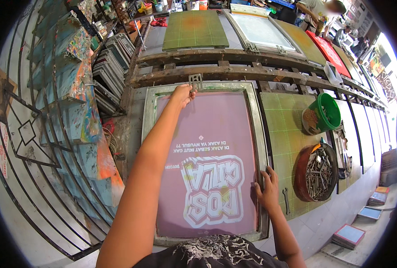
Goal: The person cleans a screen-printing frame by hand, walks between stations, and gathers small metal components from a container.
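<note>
Head view is showing me a person in a black shirt [212, 252] leaning over a screen-printing frame [258, 138], which is lying flat right in front of the body, its purple mesh [212, 116] facing up and carrying pale, blocky lettering that is appearing upside down. The left hand [183, 95] is reaching across to the frame's far rail, its fingers curling beside a slotted metal hinge bracket [195, 81]; they are seeming to touch it, but I cannot tell whether they are gripping it. The right hand [268, 190] is resting loosely spread on the right rail, its thumb sticking out toward the mesh, holding nothing that I can see. Just beyond the bracket, a long dark beam [234, 77] is running crosswise. To the right, a green gridded board [275, 138] is bearing a green bucket [314, 108], a reddish-brown basin [302, 172] heaped with metal bolts [319, 174], and a spanner [286, 200] that is lying near the right hand. Stacked frames [111, 76] are leaning together at the left, near a dark metal grille [26, 129], while a co-worker [319, 13] is bending over another table at the far right.
</note>
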Motion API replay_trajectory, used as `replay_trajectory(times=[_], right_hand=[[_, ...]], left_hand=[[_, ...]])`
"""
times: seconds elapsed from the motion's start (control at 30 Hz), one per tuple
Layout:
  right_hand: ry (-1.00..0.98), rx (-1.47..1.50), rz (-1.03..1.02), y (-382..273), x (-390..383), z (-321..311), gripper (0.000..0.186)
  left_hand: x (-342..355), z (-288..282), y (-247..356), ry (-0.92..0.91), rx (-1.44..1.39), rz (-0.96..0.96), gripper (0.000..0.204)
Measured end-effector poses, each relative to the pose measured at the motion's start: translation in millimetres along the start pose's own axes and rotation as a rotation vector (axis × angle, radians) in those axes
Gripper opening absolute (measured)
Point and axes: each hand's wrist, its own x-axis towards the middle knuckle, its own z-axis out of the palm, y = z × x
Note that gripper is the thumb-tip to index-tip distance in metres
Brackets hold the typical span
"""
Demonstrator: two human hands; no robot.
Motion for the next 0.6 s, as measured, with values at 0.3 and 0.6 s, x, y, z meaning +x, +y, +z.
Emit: replay_trajectory(times=[0.3, 0.6], right_hand=[[-0.009, -0.012, 0.001, -3, 7, -3, 0.048], [-0.008, -0.042, -0.006, 2, 6, 0, 0.049]], left_hand=[[29, -2, -8, 0.030, 0.075, -0.030, 0.013], [22, -6, 0, 0.175, 0.258, 0.034, 0.016]])
